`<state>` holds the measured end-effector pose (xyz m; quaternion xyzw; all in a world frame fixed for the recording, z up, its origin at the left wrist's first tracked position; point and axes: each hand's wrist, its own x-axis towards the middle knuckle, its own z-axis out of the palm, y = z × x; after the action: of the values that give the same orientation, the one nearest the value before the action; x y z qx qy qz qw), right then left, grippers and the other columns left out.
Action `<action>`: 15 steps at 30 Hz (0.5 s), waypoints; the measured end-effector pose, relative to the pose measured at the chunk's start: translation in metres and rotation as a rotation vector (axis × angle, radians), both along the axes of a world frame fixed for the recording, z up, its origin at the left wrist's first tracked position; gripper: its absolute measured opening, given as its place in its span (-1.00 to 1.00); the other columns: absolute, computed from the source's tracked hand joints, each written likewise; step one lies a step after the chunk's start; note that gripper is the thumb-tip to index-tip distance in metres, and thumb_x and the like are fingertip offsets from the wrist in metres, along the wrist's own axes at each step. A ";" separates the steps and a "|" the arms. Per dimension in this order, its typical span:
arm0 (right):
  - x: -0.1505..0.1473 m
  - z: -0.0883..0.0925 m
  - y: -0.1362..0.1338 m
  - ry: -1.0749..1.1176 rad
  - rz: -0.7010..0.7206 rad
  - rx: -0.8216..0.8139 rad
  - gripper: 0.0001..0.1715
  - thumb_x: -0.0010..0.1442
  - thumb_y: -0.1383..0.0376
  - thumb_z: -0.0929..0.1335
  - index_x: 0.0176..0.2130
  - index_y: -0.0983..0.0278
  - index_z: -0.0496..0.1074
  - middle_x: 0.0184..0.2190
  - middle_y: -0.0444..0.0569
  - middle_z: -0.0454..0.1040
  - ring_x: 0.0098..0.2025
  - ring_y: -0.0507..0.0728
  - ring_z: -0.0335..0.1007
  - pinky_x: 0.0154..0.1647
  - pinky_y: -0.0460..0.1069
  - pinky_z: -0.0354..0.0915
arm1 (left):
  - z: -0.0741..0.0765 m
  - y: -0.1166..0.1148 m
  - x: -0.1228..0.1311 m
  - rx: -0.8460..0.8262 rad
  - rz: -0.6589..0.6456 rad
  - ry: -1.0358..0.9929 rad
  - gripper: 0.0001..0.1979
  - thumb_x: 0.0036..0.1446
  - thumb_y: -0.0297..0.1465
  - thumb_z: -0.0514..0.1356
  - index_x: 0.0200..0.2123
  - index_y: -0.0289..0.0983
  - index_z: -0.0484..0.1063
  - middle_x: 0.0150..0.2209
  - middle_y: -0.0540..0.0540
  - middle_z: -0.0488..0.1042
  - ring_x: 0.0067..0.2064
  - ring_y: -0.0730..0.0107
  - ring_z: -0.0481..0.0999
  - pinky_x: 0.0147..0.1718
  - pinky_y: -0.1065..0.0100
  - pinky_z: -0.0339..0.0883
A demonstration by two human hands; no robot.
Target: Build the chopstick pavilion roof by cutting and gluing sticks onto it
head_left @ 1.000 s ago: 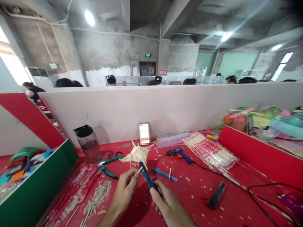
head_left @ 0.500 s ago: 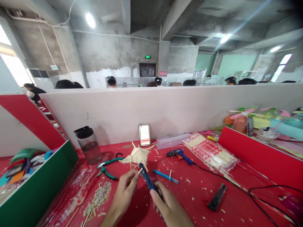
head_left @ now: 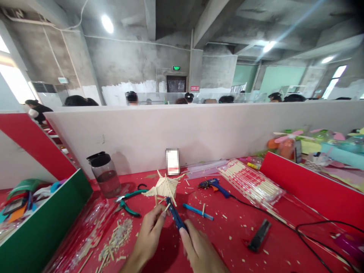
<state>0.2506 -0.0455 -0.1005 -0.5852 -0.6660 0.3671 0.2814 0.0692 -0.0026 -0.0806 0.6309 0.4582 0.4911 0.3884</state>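
My left hand (head_left: 152, 224) pinches a short wooden stick (head_left: 167, 207) between thumb and fingers. In my right hand (head_left: 195, 242) is a dark blue pair of pliers (head_left: 176, 217), gripped by its handles. The jaws of the pliers are at the stick's upper end; whether they close on it I cannot make out. Just beyond them, a small roof-like model made of wooden sticks (head_left: 165, 186) rests on the red tabletop (head_left: 182, 252). Green-handled pliers (head_left: 128, 201) lie open to its left. A blue pen (head_left: 197, 211) with a short stick across it lies right of my hands.
Stick offcuts (head_left: 116, 237) are heaped at left, near a dark-lidded bottle (head_left: 104, 176). A blue glue gun (head_left: 214, 185), bagged sticks (head_left: 250, 182) and a black-handled tool (head_left: 259, 236) lie right. A phone (head_left: 173, 162) leans on the white partition (head_left: 142, 136). Green (head_left: 51, 223) and red (head_left: 309, 193) boards flank the table.
The view has shifted slightly. Both hands keep their holds, with the pliers still at the stick; otherwise little differs.
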 end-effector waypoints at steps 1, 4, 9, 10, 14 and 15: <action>0.001 0.000 0.001 -0.020 0.005 0.014 -0.22 0.42 -0.14 0.05 0.31 0.23 0.34 0.07 0.16 0.57 0.10 0.34 0.49 0.11 0.09 0.32 | 0.000 -0.001 0.000 -0.001 0.000 0.002 -0.65 0.29 -0.12 0.15 -0.35 -0.27 0.50 -0.42 -0.03 0.44 -0.32 0.26 0.37 -0.30 0.38 0.22; 0.002 0.001 0.003 -0.060 0.028 0.054 -0.25 0.45 -0.08 0.05 0.32 0.27 0.32 0.05 0.20 0.58 0.09 0.35 0.50 0.08 0.10 0.34 | 0.000 -0.002 0.001 -0.009 0.002 -0.003 -0.63 0.29 -0.10 0.15 -0.38 -0.27 0.48 -0.44 -0.02 0.42 -0.34 0.27 0.36 -0.32 0.37 0.21; 0.003 -0.002 0.004 -0.021 0.018 0.055 -0.27 0.45 -0.07 0.06 0.28 0.29 0.37 0.08 0.21 0.57 0.14 0.34 0.48 0.10 0.09 0.34 | 0.001 -0.002 0.002 -0.016 0.053 -0.051 -0.60 0.23 -0.05 0.19 -0.45 -0.26 0.46 -0.49 -0.01 0.39 -0.40 0.29 0.32 -0.36 0.37 0.20; 0.002 -0.002 0.003 -0.001 0.009 0.050 -0.26 0.45 -0.07 0.06 0.28 0.29 0.37 0.11 0.21 0.55 0.17 0.34 0.46 0.12 0.09 0.33 | 0.001 -0.001 0.002 -0.019 0.065 -0.059 -0.60 0.22 -0.05 0.19 -0.45 -0.25 0.46 -0.49 -0.01 0.38 -0.41 0.30 0.31 -0.37 0.37 0.19; 0.003 0.003 0.004 0.038 0.022 0.048 -0.27 0.45 -0.07 0.07 0.29 0.27 0.36 0.13 0.18 0.54 0.17 0.31 0.46 0.12 0.07 0.32 | 0.002 -0.001 0.001 -0.021 0.092 -0.089 -0.60 0.20 -0.04 0.21 -0.44 -0.26 0.48 -0.52 0.02 0.34 -0.45 0.35 0.26 -0.45 0.40 0.15; 0.005 0.006 0.005 0.035 0.034 0.061 -0.29 0.45 -0.06 0.07 0.27 0.26 0.38 0.11 0.16 0.56 0.14 0.29 0.48 0.10 0.06 0.33 | 0.003 -0.001 0.000 -0.019 0.093 -0.103 -0.60 0.20 -0.04 0.21 -0.44 -0.26 0.47 -0.53 0.02 0.33 -0.47 0.36 0.25 -0.48 0.42 0.13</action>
<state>0.2555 -0.0408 -0.0946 -0.5584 -0.6815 0.3619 0.3045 0.0691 -0.0036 -0.0772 0.5791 0.4712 0.5359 0.3943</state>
